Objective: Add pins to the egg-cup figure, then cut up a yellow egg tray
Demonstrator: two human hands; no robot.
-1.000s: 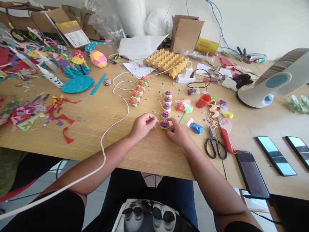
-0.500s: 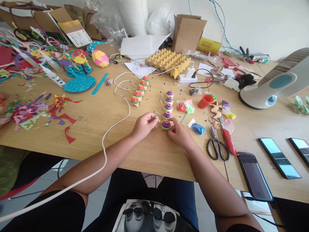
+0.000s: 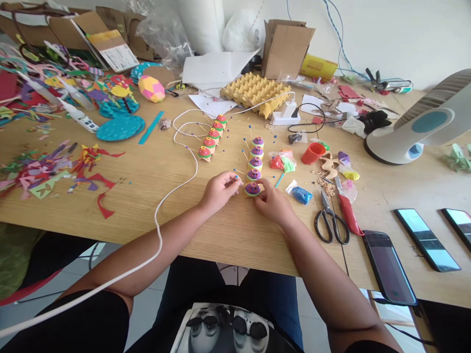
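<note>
A caterpillar-like row of egg-carton cups [image 3: 255, 163], purple on top with yellow and green bands, runs away from me on the table. Thin sticks with blue ball tips poke out from its sides. My left hand [image 3: 222, 190] pinches a blue-tipped stick [image 3: 237, 177] at the left side of the nearest cup. On that cup's right side, the thumb and index finger of my right hand [image 3: 274, 201] hold it steady. Farther left stands a second row of cups [image 3: 211, 139], red and green, with similar sticks around it.
A white cable [image 3: 159, 215] crosses the table and my left forearm. Scissors [image 3: 330, 221], a red-handled knife [image 3: 349, 214], a red cup [image 3: 313, 153], bagged blue clay [image 3: 302, 194] and phones [image 3: 390, 264] lie right. Paper scraps [image 3: 46, 169] cover the left; an egg tray [image 3: 253, 92] sits behind.
Hardly anything differs. Both hands keep their places at the nearest purple cup, and the view has shifted very slightly.
</note>
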